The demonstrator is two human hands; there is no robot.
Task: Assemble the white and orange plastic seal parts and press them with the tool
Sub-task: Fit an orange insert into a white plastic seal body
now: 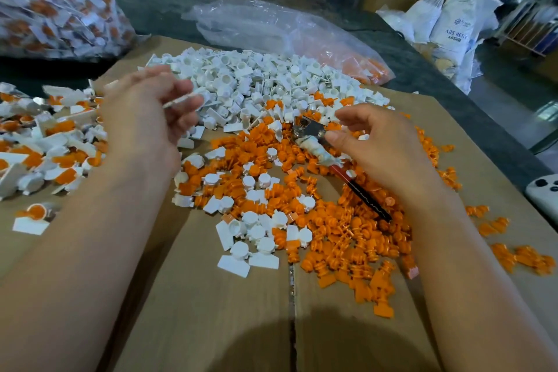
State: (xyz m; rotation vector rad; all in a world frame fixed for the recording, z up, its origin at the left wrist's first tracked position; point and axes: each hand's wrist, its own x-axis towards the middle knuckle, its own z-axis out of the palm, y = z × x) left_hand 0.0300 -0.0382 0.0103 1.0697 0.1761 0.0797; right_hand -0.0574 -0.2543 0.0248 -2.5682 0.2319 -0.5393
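Pinches white part (pixel 181 99) in left hand (pixel 145 118), tool (pixel 314 136) in right hand (pixel 380 148), amid some finished seals (pixel 45 142) and many loose parts (pixel 332 220).

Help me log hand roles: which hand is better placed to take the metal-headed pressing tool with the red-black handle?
Right. The right hand sits directly over the metal-headed pressing tool, thumb by its taped neck; the left hand is busy pinching a thin white plastic seal part.
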